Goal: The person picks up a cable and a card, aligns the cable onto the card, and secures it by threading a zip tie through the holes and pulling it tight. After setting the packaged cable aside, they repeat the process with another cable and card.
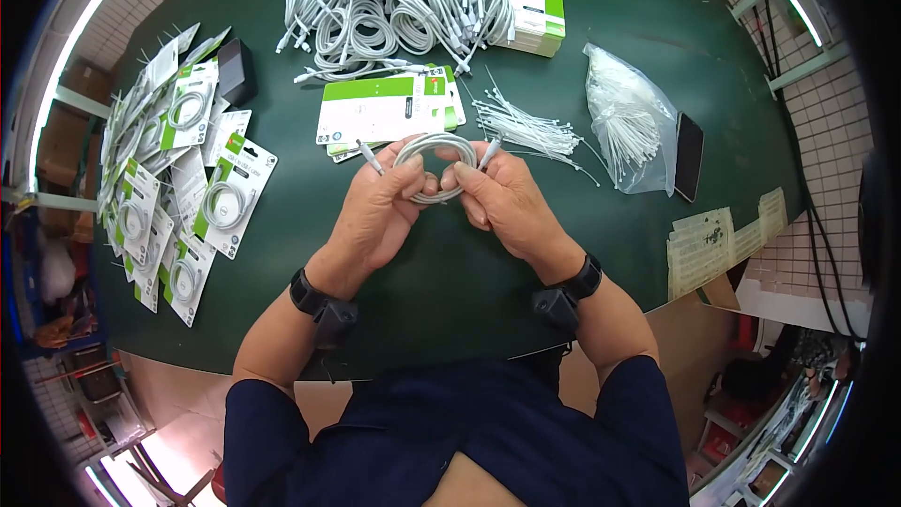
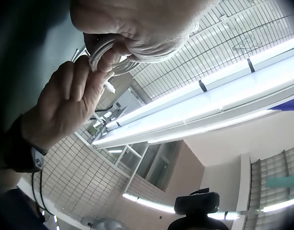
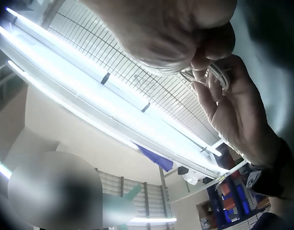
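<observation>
A light grey USB cable (image 1: 434, 141) is wound in a round coil, held up in front of the chest over the green table. My left hand (image 1: 380, 202) grips the coil's left side between thumb and fingers. On the opposite side my right hand (image 1: 511, 207) pinches the coil, its thumb lying over the strands. A connector end sticks out past each hand. In the left wrist view the coil (image 2: 103, 50) passes between the fingers of both hands. Beyond the hands lie white and green printed cards (image 1: 371, 108) and a spread of loose white cable ties (image 1: 530, 127).
Many coiled cables (image 1: 394, 5) are heaped at the back beside a stack of cards (image 1: 533, 5). Carded cables (image 1: 225, 202) pile up on the left, near a black box (image 1: 236, 70). A plastic bag of ties (image 1: 631, 122) and a phone (image 1: 689, 158) lie to the right.
</observation>
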A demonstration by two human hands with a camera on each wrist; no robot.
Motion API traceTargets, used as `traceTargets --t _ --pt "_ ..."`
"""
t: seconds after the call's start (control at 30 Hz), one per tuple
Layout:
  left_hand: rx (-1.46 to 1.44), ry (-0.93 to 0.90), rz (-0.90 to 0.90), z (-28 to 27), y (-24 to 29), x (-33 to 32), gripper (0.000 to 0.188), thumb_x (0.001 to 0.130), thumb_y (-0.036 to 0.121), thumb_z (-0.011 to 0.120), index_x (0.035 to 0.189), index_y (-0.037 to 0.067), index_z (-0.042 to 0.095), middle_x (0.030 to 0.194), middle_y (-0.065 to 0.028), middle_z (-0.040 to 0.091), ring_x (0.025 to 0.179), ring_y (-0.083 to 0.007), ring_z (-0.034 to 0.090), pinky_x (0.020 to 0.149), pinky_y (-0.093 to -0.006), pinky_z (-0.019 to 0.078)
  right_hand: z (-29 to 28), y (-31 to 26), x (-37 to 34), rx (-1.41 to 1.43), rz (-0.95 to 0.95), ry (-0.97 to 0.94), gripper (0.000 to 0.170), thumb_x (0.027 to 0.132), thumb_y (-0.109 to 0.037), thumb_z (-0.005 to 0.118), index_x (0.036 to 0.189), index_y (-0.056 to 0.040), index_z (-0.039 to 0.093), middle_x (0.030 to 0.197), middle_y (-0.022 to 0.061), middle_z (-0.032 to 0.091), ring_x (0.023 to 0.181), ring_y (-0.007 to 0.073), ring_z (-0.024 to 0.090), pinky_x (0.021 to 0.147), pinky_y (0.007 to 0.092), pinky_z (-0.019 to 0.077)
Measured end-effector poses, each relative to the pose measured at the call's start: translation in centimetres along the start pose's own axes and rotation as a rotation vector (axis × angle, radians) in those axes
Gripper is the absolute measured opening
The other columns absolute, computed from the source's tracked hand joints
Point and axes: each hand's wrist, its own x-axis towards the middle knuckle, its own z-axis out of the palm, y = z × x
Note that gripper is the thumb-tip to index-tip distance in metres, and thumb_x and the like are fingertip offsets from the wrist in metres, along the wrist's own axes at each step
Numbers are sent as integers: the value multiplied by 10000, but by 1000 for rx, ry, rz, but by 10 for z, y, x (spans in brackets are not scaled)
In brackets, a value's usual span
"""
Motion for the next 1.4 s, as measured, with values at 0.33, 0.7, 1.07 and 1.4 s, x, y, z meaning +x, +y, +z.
traceTargets --t 0.33,0.7,1.07,1.4 --pt "256 171 -56 2 -3 -11 484 902 44 746 1337 -11 541 816 20 562 657 -76 503 626 -265 451 -16 -3 8 -398 154 -401 332 1143 -297 489 995 -33 627 806 -17 551 572 52 467 520 231 385" --pt "1157 -4 -55 3 13 -10 287 815 45 781 1089 10 704 644 -10 584 566 -81 518 534 -299 421 -3 -9 5 -969 113 -576 394 1104 -300 528 935 43 623 759 155 624 661 312 608 648 416 507" --pt "1356 -61 296 21 20 -24 517 814 -27 738 1320 46 666 737 -100 692 642 -225 659 640 -350 520 -6 -17 3 -773 -51 -564 278 1070 -230 584 973 18 662 790 104 667 685 221 626 653 374 515" --pt "1511 323 1108 49 45 -25 859 794 17 824 1560 13 433 1265 -191 654 925 -267 660 705 -350 538 -28 -31 4 -361 39 -289 347 1096 -289 584 937 5 679 769 15 620 653 84 549 586 242 451"
